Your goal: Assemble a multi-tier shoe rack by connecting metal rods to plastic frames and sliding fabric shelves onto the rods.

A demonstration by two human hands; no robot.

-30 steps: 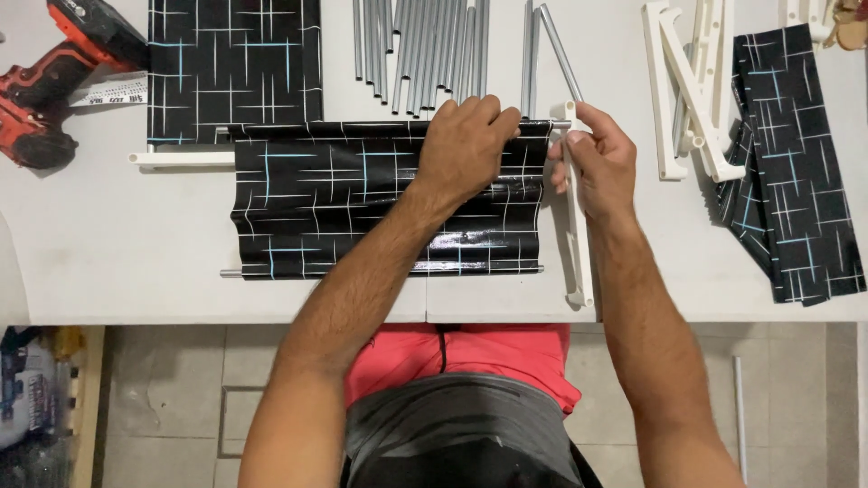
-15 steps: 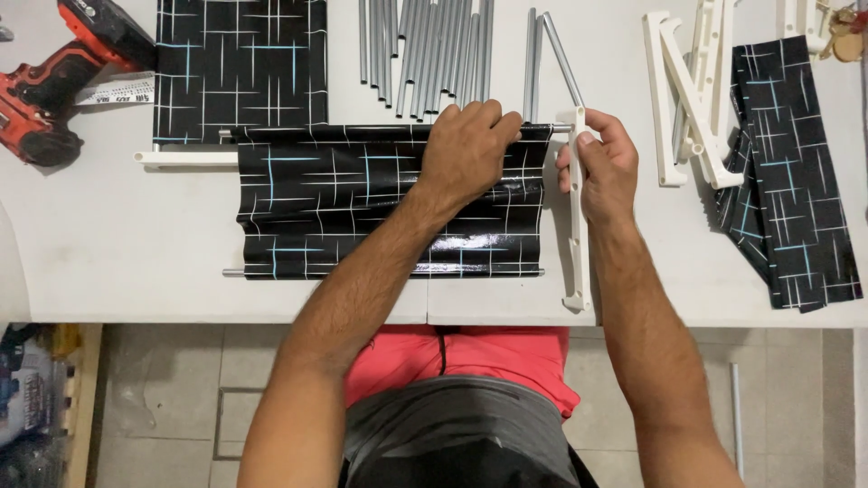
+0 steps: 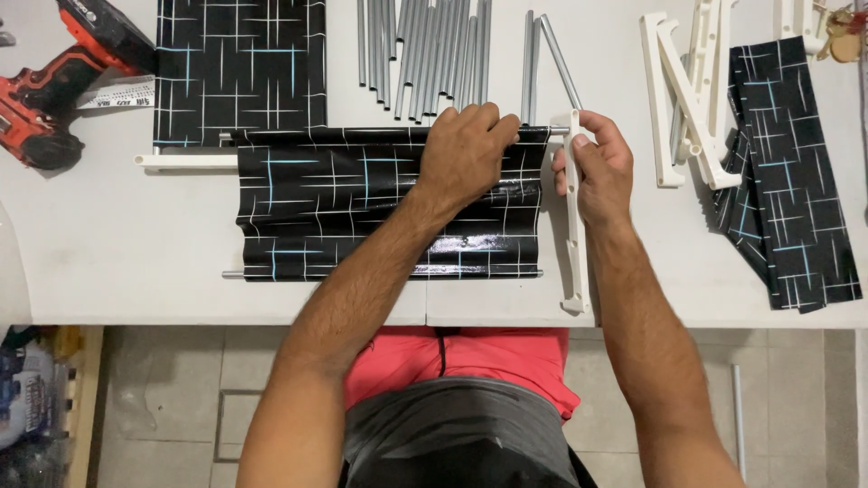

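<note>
- One white table [image 3: 108, 235] carries everything, spreading out on all sides of both sets of fingers.
- Black fabric with a pale line pattern [image 3: 362, 203] lies flat under and to the left of the left fingers, stretched between two metal rods; its lower rod [image 3: 233, 274] pokes out well below and left of them.
- A second patterned piece [image 3: 237, 63] lies above and left of the left fingers, and a third, folded piece [image 3: 788, 181] lies well to the right of the right fingers.
- A red and black drill [image 3: 54, 86] sits far left of the left fingers.
- Grey metal rods [image 3: 425, 50] lie in a bundle just above the left fingertips.
- White plastic brackets [image 3: 692, 99] lie up and to the right of the right fingers.
- Left hand [image 3: 466, 149] presses palm-down on the fabric's top edge, fingers curled together over the rod there.
- Right hand [image 3: 599, 172] pinches the top of a long white plastic side bracket [image 3: 573, 235] between thumb and fingers; the bracket runs downward from them.
- The upper rod's end [image 3: 559, 131] seems to meet the bracket just left of the right fingertips, though the joint is hard to make out.
</note>
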